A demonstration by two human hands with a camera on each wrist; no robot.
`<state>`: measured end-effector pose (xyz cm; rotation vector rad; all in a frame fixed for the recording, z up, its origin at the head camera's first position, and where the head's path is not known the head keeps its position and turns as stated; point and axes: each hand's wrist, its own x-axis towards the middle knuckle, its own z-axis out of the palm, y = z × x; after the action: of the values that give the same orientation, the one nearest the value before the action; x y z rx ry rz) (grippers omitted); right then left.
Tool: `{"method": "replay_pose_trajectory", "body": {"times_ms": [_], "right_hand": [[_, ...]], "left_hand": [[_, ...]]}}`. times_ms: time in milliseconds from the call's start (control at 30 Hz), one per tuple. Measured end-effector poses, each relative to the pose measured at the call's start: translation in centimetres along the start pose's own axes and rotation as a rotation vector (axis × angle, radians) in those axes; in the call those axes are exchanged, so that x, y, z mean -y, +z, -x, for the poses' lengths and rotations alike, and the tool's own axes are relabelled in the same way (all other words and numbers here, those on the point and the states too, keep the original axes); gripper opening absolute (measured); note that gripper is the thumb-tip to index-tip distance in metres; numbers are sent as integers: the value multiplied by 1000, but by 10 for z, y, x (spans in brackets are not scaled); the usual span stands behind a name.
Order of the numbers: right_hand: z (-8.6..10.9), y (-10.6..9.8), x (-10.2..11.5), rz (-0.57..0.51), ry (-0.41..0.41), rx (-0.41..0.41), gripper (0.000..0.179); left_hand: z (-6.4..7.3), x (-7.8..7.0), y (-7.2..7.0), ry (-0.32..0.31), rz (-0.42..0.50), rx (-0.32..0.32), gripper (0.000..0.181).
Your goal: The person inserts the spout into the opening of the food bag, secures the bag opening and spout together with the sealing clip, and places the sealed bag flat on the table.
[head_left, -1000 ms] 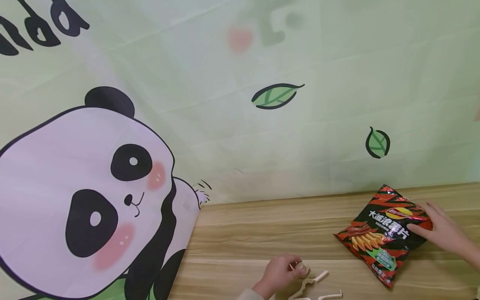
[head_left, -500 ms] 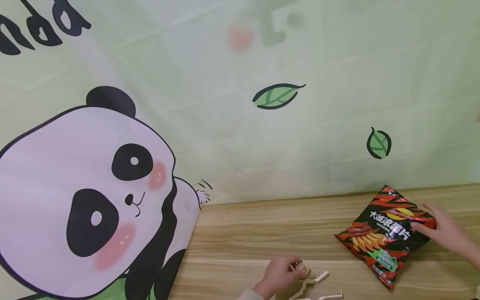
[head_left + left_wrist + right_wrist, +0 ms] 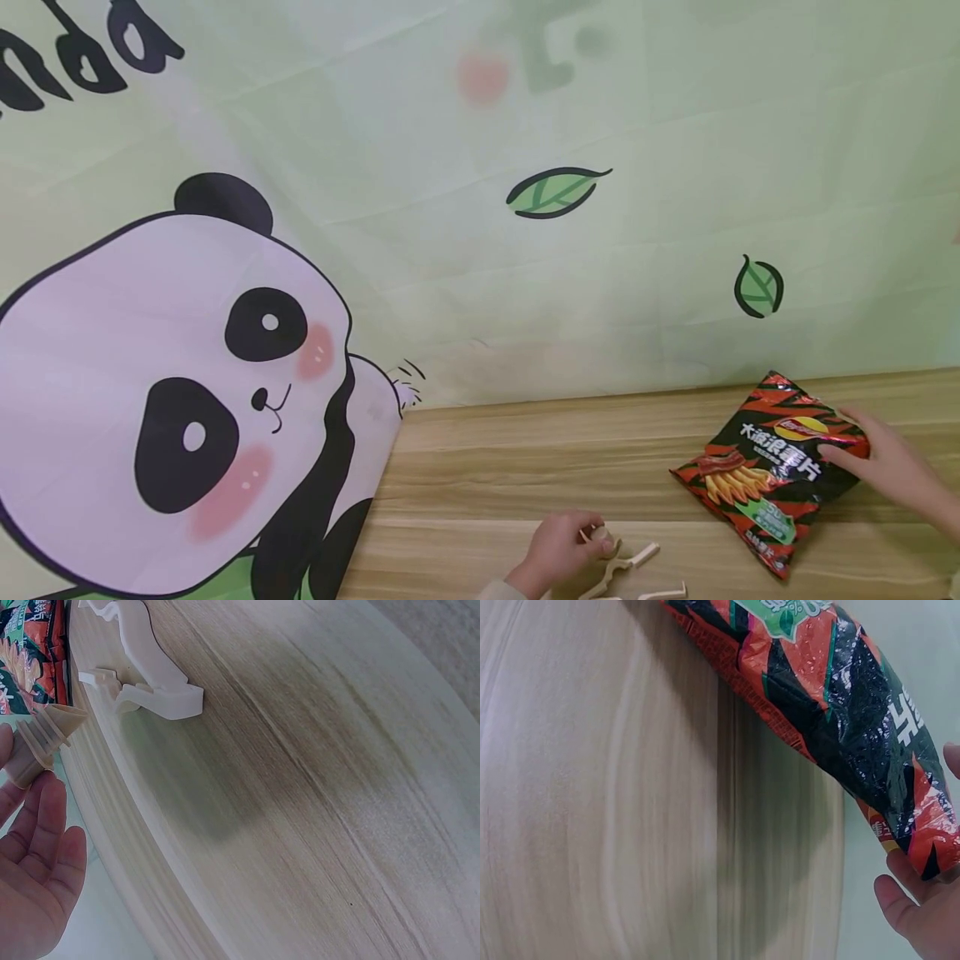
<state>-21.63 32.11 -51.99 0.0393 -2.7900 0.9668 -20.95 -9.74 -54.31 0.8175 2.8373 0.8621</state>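
Observation:
My left hand (image 3: pixel 557 548) is low in the middle of the head view and pinches a small beige, ribbed, spout-like plastic piece (image 3: pixel 43 742) between thumb and fingers. Beside it on the table lies a cream plastic bag clip (image 3: pixel 154 664), with bent, angular arms. My right hand (image 3: pixel 894 468) grips the right corner of a red and black bag of potato chips (image 3: pixel 776 471), thumb on the front and fingers behind. In the right wrist view the bag slants across the top right, its corner between thumb and fingers. The bag's back is mostly hidden.
The wooden table (image 3: pixel 465 467) runs along the bottom of the head view. Behind it hangs a pale green cloth (image 3: pixel 675 125) printed with leaves and a large panda (image 3: pixel 247 367), which reaches down beside the table's left edge.
The chip bag and my right hand have shifted very slightly to the right. My left hand keeps its pinch on the beige piece in nearly the same spot.

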Motion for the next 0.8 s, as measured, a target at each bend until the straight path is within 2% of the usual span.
{"method": "replay_pose_trajectory", "body": {"times_ms": [333,633,800], "right_hand": [[-1,-3,11,-44,-10,-8,68],[-1,-8,24,-78,-94,-68,50],[-1,-10,35,-61,-101,-64,45]], "left_hand": [[1,-1,-1,-9,14,0,25],[2,-2,-2,-6,5,-4,23],[2,-2,-2,-6,9,-4,22]]}}
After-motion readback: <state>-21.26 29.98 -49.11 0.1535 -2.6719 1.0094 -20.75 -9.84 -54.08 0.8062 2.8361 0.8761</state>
